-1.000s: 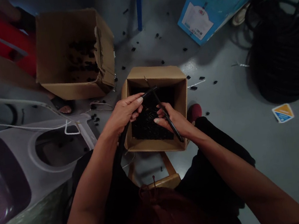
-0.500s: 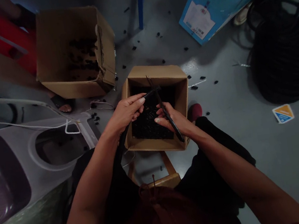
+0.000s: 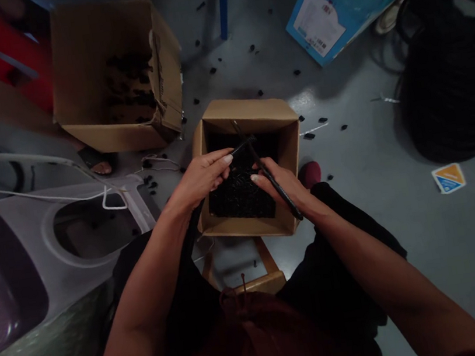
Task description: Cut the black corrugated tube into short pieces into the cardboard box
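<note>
My left hand (image 3: 204,175) is closed round a black corrugated tube (image 3: 241,144) whose end sticks out past my fingertips. My right hand (image 3: 280,185) grips a long thin black tool (image 3: 270,176) that runs from the tube's end back over my wrist. Both hands hover over a small open cardboard box (image 3: 250,112) filled with short black pieces (image 3: 240,198). The box sits on the floor between my knees.
A larger open cardboard box (image 3: 86,81) with black pieces stands at the upper left. A blue carton (image 3: 329,12) and a big coil of black hose (image 3: 452,71) lie at the right. A grey and purple machine (image 3: 31,254) fills the left. Black bits litter the floor.
My right hand has slid the thin tool back toward my wrist, so more of it now sticks out behind the hand. My left hand has hardly moved.
</note>
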`<state>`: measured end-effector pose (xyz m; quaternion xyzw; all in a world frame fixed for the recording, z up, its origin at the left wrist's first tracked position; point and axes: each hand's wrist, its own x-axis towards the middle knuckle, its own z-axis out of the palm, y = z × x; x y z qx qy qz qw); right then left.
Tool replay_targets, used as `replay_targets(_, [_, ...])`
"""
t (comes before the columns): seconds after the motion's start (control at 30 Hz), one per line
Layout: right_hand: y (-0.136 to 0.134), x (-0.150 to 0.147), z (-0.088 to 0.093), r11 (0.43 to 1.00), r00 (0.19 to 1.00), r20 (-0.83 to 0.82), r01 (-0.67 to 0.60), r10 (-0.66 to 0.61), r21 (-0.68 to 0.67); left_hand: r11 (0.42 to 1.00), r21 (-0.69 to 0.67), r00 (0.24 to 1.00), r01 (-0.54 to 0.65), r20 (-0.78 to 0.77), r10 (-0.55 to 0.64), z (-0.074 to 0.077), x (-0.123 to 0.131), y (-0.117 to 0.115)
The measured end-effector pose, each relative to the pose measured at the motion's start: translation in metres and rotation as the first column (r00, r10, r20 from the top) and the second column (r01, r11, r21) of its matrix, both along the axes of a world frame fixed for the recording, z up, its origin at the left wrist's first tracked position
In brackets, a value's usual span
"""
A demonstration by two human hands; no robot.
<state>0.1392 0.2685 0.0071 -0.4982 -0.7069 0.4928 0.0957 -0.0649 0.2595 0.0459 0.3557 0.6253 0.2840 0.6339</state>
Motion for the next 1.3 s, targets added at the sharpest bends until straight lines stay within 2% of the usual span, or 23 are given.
replay_targets(0.43, [-0.002,0.0,-0.003,0.998,0.994,0.094,-0.051,0.054,-0.041,0.999,-0.04,0.999,-0.014,-0.039,0.013,-0.001,-0.002,-0.001])
replay_targets(0.6, [-0.002,0.0,-0.003,0.997,0.989,0.138,-0.049,0.056,-0.052,0.988,-0.134,0.997,-0.076,0.019,0.079,-0.005,0.001,-0.003])
replay_targets(0.8, [-0.003,0.005,-0.011,0.996,0.977,0.196,-0.083,0.087,-0.025,0.966,-0.224,0.976,-0.131,0.143,0.165,-0.019,0.004,-0.006])
replay_targets(1.03, [-0.006,0.01,-0.026,0.988,0.955,0.263,-0.149,0.137,0.028,0.964,-0.235,0.986,-0.121,0.08,0.144,-0.033,0.001,-0.008])
replay_targets(1.2, [-0.001,0.012,-0.023,0.992,0.946,0.297,-0.125,0.128,-0.03,0.969,-0.231,0.99,-0.088,0.089,0.111,-0.036,0.003,-0.011])
replay_targets(1.3, [0.003,0.013,-0.019,0.995,0.971,0.22,-0.082,0.094,-0.065,0.967,-0.238,0.986,-0.094,0.11,0.123,-0.032,0.006,-0.011])
